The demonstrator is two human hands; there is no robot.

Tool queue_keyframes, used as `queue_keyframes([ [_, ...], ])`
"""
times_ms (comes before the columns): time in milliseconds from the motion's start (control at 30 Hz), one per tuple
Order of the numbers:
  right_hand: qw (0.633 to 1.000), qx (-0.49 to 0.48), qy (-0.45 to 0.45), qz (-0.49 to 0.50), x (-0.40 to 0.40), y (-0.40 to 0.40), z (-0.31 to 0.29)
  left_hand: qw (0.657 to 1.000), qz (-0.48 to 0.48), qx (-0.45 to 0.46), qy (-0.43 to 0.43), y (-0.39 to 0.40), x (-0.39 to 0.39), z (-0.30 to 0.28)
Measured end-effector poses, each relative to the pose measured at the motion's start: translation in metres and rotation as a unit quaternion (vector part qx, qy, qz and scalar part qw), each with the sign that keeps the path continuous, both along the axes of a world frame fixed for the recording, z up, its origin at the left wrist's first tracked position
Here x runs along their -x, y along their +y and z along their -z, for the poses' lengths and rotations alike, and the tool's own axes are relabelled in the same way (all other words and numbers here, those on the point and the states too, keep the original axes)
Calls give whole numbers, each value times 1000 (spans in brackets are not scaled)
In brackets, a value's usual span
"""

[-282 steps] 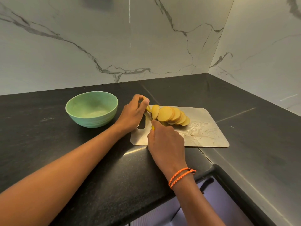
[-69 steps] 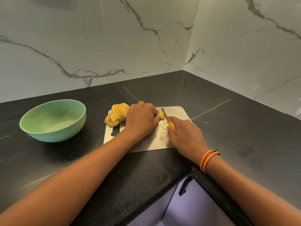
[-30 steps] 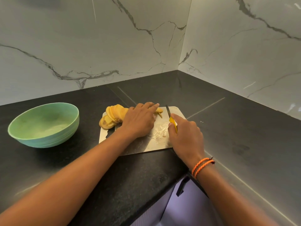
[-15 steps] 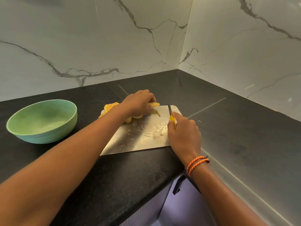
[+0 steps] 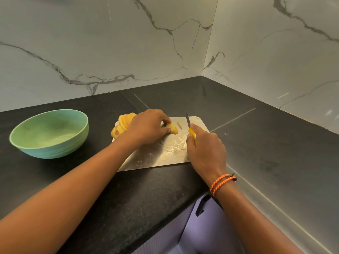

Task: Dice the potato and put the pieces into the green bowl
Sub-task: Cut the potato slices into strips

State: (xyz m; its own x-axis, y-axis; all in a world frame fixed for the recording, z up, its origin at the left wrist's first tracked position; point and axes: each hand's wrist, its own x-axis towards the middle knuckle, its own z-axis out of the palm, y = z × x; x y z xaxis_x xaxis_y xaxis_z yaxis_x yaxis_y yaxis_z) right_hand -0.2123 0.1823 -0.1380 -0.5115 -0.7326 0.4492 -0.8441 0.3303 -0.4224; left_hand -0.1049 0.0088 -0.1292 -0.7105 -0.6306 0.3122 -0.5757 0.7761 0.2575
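A steel cutting board (image 5: 165,154) lies on the black counter. My left hand (image 5: 148,126) grips a small stack of potato slices (image 5: 173,129) near the board's far edge. More yellow potato slices (image 5: 122,123) lean together at the board's far left corner, partly hidden by that hand. My right hand (image 5: 206,150) holds a knife (image 5: 189,127) with a yellow handle, its dark blade pointing away just right of the held slices. A thin potato sliver (image 5: 179,125) lies between blade and slices. The green bowl (image 5: 49,133) stands left of the board and looks empty.
The black counter (image 5: 266,143) runs into a corner with marble walls behind and to the right. Its front edge drops off below the board, with a lilac cabinet door and a dark handle (image 5: 200,206) underneath. White starch smears the board.
My left hand has drawn a few slices from the far edge toward the board's middle and set them down. The knife hand has barely moved.
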Motion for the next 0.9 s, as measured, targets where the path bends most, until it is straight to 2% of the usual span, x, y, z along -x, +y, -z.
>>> queue_keyframes([
  [233,999,-17,-11,-38,0,0,2,994,-59,70,54,11,7,7],
  [433,997,-45,-15,-55,0,-3,0,994,-62,65,68,13,8,14],
  [733,994,-82,43,-53,-7,-14,6,993,-77,65,66,12,8,18],
  [900,995,-68,46,-50,-7,-14,7,993,-64,60,82,13,8,16],
])
